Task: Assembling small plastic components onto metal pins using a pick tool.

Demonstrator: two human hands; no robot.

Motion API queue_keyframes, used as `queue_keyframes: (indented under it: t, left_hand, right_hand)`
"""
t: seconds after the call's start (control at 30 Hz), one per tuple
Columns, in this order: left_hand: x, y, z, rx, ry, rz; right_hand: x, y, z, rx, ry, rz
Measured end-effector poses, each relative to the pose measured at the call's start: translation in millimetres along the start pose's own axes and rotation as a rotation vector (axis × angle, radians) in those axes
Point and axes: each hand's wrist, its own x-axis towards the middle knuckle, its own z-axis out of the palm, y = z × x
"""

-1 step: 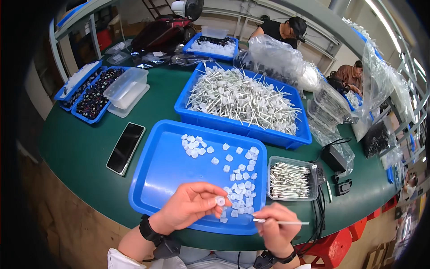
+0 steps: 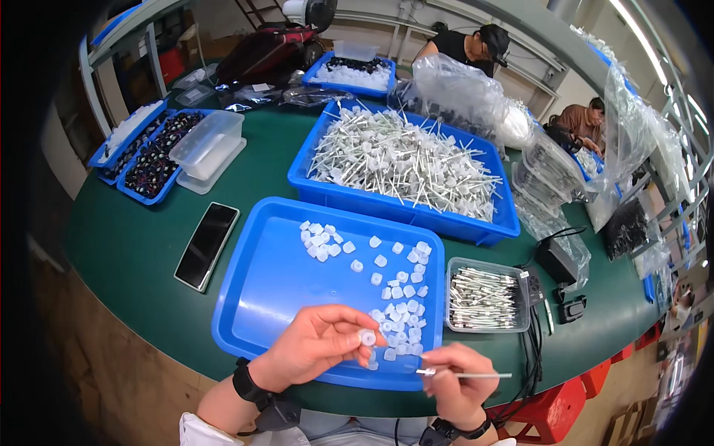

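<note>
Between the thumb and fingers of my left hand is a small white plastic cap with a hole in its middle. This hand hovers over the near part of a shallow blue tray. My right hand pinches a thin white rod with a metal tip, its tip pointing left toward the cap but apart from it. Loose white caps lie in the tray, most of them along its right side, with a smaller cluster at its far left.
A clear box of similar rods stands right of the tray. Behind is a deep blue bin heaped with rods bearing white caps. A phone lies left; black cables hang at the right. Two people work farther back.
My right hand has moved slightly, and the rod's tip has shifted a little left and down. My left hand still holds the cap in nearly the same place.
</note>
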Motion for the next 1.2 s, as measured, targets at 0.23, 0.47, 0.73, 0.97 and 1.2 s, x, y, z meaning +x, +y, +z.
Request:
queue_keyframes:
  t: [0.23, 0.47, 0.73, 0.97, 1.2]
  left_hand:
    - [-3.6, -13.7, 4.0, 0.047, 0.063, -0.038]
    - [-1.6, -15.9, 2.6, 0.068, 0.051, -0.054]
    - [-3.4, -16.6, 1.3, 0.053, 0.071, -0.027]
    - [-2.8, -19.1, -4.4, 0.012, -0.041, -0.063]
    - [-3.0, -18.6, 4.6, 0.032, 0.049, -0.033]
  right_hand:
    - [-5.8, 29.5, 1.7, 0.032, -0.147, -0.102]
    - [-3.7, 24.5, 5.6, -0.121, -0.145, -0.255]
    - [-2.3, 25.6, 5.7, -0.223, -0.153, -0.307]
    - [-3.0, 27.2, 4.8, -0.138, -0.146, -0.294]
    - [-1.1, 27.8, 5.9, -0.159, -0.132, -0.33]
